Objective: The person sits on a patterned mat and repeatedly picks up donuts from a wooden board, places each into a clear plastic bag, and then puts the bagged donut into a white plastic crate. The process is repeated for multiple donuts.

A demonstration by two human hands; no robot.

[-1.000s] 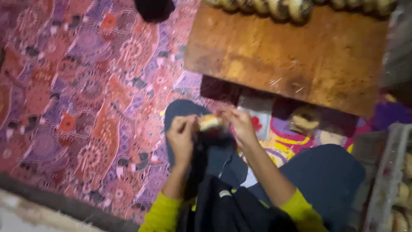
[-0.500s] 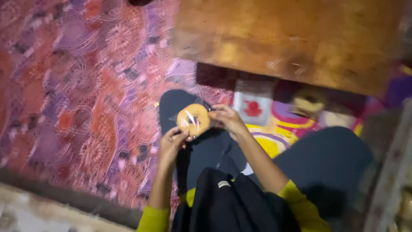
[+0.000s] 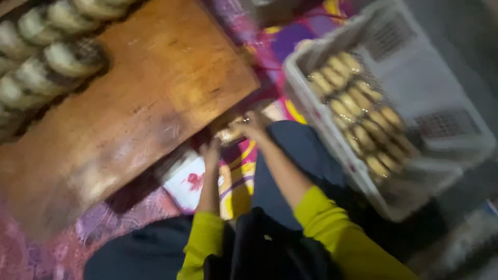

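My left hand (image 3: 210,152) and my right hand (image 3: 250,124) meet just below the edge of a low wooden board (image 3: 129,103). Between them they hold a small round pale pastry (image 3: 229,136). The picture is blurred, so the grip of each finger is unclear. Both arms wear yellow-green sleeves (image 3: 332,228) and reach forward over my dark-trousered legs (image 3: 301,150).
A white plastic crate (image 3: 446,129) at the right holds several rows of golden pastries (image 3: 358,111). Round filled pastries (image 3: 57,57) line the board's far left edge. A patterned red and purple cloth (image 3: 104,228) covers the floor, with a white wrapper (image 3: 189,181) by my knees.
The view has swung right and turned, bringing the crate into sight. My hands, which held the round pastry up over my lap, now hold it lower at the board's edge.
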